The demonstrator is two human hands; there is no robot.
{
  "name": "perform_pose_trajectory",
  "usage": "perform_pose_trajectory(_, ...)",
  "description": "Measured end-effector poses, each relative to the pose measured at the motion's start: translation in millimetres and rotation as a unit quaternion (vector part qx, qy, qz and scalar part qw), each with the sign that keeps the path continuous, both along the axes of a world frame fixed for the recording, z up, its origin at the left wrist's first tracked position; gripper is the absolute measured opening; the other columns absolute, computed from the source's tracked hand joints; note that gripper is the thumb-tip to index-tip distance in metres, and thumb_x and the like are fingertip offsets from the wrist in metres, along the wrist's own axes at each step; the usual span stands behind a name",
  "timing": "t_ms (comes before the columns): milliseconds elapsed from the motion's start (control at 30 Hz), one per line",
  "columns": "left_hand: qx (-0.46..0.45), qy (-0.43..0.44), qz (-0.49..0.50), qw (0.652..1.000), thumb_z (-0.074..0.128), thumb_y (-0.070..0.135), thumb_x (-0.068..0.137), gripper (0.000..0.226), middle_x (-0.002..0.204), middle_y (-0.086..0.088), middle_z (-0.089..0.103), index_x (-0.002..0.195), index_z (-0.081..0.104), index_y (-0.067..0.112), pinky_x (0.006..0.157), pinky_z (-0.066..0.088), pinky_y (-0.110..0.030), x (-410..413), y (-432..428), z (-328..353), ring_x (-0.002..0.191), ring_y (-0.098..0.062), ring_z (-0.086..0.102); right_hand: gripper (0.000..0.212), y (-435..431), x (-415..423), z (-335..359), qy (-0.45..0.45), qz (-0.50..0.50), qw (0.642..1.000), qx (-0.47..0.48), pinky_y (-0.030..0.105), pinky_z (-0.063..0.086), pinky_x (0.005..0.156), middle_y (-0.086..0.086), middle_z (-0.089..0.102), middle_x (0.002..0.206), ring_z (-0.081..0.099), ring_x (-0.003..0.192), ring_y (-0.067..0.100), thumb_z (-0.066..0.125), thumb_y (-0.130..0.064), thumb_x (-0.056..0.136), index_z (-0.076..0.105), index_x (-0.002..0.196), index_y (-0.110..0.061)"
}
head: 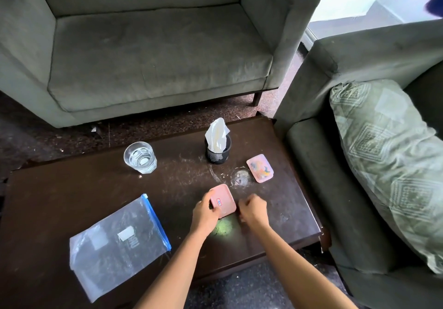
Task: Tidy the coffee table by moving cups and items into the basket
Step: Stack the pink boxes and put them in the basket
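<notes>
A small pink box (224,200) with a red and blue sticker rests on the dark coffee table (72,184), near its front right. My left hand (206,212) grips the box's left side. My right hand (253,209) is curled in a fist just right of the box; I cannot tell whether it touches it. A glass of water (140,157) stands at the table's back left. A black mesh cup (218,152) holding white tissue stands at the back middle. A pink lid with a colourful picture (260,168) lies to its right. No basket is in view.
A clear zip bag with a blue seal (117,244) lies flat at the table's front left. A grey sofa (153,52) stands behind the table. Another sofa with a patterned green cushion (388,155) stands close on the right.
</notes>
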State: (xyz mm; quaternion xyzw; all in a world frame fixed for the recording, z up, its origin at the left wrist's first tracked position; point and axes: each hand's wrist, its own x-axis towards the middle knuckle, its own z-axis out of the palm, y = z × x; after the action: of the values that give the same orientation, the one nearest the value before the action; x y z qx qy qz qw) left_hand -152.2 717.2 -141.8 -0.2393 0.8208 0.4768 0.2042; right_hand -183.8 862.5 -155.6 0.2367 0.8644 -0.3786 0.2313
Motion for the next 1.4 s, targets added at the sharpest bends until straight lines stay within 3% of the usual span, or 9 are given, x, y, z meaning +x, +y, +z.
perform_pose_trajectory(133, -0.015, 0.03, 0.023, 0.999, 0.05, 0.004, 0.088, 0.034, 0.12, -0.012, 0.057, 0.12, 0.048, 0.016, 0.078, 0.04, -0.026, -6.0, -0.9, -3.5, 0.108, -0.025, 0.057, 0.035, 26.1, -41.4, 11.2, 0.179, 0.138, 0.951, 0.212, 0.043, 0.046, 0.082, 0.017, 0.051, 0.118, 0.048, 0.1, 0.038, 0.06, -0.021, 0.086, 0.051, 0.118, -0.008)
perform_pose_trajectory(300, -0.014, 0.026, 0.05, 0.998, 0.052, 0.007, 0.089, 0.033, 0.125, -0.017, 0.052, 0.118, 0.039, 0.01, 0.076, 0.038, -0.025, -7.5, -2.8, -5.1, 0.104, -0.029, 0.059, 0.081, 44.7, -79.5, 8.0, 0.075, 0.269, 0.93, 0.238, 0.049, 0.035, 0.107, 0.021, 0.005, 0.157, 0.026, 0.132, 0.044, 0.068, -0.04, 0.085, 0.022, 0.15, -0.032)
perform_pose_trajectory(367, -0.008, 0.021, 0.047, 0.999, 0.054, 0.009, 0.089, 0.036, 0.129, -0.017, 0.05, 0.121, 0.038, 0.01, 0.078, 0.04, -0.025, -5.9, -3.0, -6.4, 0.105, -0.029, 0.06, 0.082, 41.5, -79.9, 2.5, 0.05, 0.253, 0.945, 0.199, 0.052, 0.037, 0.104, 0.02, 0.009, 0.155, 0.031, 0.128, 0.045, 0.07, -0.037, 0.084, 0.021, 0.149, -0.034)
perform_pose_trajectory(533, -0.014, 0.008, 0.039, 0.999, 0.055, 0.013, 0.09, 0.039, 0.135, -0.018, 0.048, 0.125, 0.037, 0.009, 0.081, 0.042, -0.026, -2.2, -4.5, -8.4, 0.11, -0.029, 0.058, 0.038, 28.1, -54.5, -7.2, 0.127, 0.168, 0.964, 0.164, 0.049, 0.045, 0.087, 0.01, 0.04, 0.122, 0.044, 0.102, 0.038, 0.049, -0.023, 0.092, 0.039, 0.128, -0.029)
perform_pose_trajectory(700, -0.015, 0.004, 0.038, 0.999, 0.054, 0.01, 0.091, 0.039, 0.132, -0.018, 0.051, 0.126, 0.038, 0.007, 0.075, 0.039, -0.021, -0.6, -1.4, -4.5, 0.106, -0.026, 0.06, 0.026, 29.7, -20.1, -8.7, 0.148, 0.061, 0.983, -0.084, 0.033, 0.033, 0.087, -0.004, 0.053, 0.118, 0.043, 0.105, 0.024, 0.043, -0.02, 0.098, 0.042, 0.124, -0.02)
perform_pose_trajectory(867, -0.019, 0.008, 0.038, 0.999, 0.054, 0.009, 0.091, 0.033, 0.128, -0.015, 0.055, 0.121, 0.04, 0.007, 0.073, 0.04, -0.022, -1.3, 2.7, -1.3, 0.107, -0.026, 0.06, 0.024, 34.8, -9.9, -17.9, 0.162, 0.023, 0.986, -0.032, 0.035, 0.036, 0.085, -0.005, 0.052, 0.088, 0.048, 0.098, 0.027, 0.037, -0.017, 0.101, 0.06, 0.095, -0.012)
perform_pose_trajectory(1000, -0.022, 0.013, 0.041, 0.999, 0.052, 0.011, 0.091, 0.03, 0.126, -0.013, 0.057, 0.119, 0.04, 0.008, 0.072, 0.04, -0.023, 0.3, 5.1, -1.3, 0.106, -0.025, 0.059, 0.038, 37.0, -17.8, -10.9, 0.14, -0.02, 0.99, -0.002, 0.045, 0.041, 0.077, 0.001, 0.051, 0.071, 0.045, 0.079, 0.03, 0.031, -0.02, 0.097, 0.039, 0.061, -0.023)
perform_pose_trajectory(1167, -0.019, 0.01, 0.037, 0.999, 0.052, 0.012, 0.092, 0.032, 0.129, -0.014, 0.055, 0.121, 0.038, 0.008, 0.071, 0.04, -0.02, 4.7, 6.9, -2.8, 0.108, -0.025, 0.059, 0.039, 45.0, -31.8, -6.4, 0.059, -0.133, 0.988, 0.05, 0.041, 0.044, 0.082, 0.019, 0.064, 0.101, 0.057, 0.097, 0.04, 0.028, -0.031, 0.097, 0.06, 0.088, -0.009)
perform_pose_trajectory(1400, -0.015, 0.004, 0.034, 0.999, 0.052, 0.012, 0.093, 0.035, 0.133, -0.014, 0.052, 0.124, 0.037, 0.008, 0.074, 0.038, -0.02, 9.5, 6.5, -3.7, 0.11, -0.025, 0.058, 0.036, 49.5, -32.2, -10.7, 0.054, -0.133, 0.986, 0.087, 0.045, 0.049, 0.083, 0.024, 0.061, 0.11, 0.058, 0.098, 0.042, 0.036, -0.025, 0.099, 0.057, 0.1, 0.004)
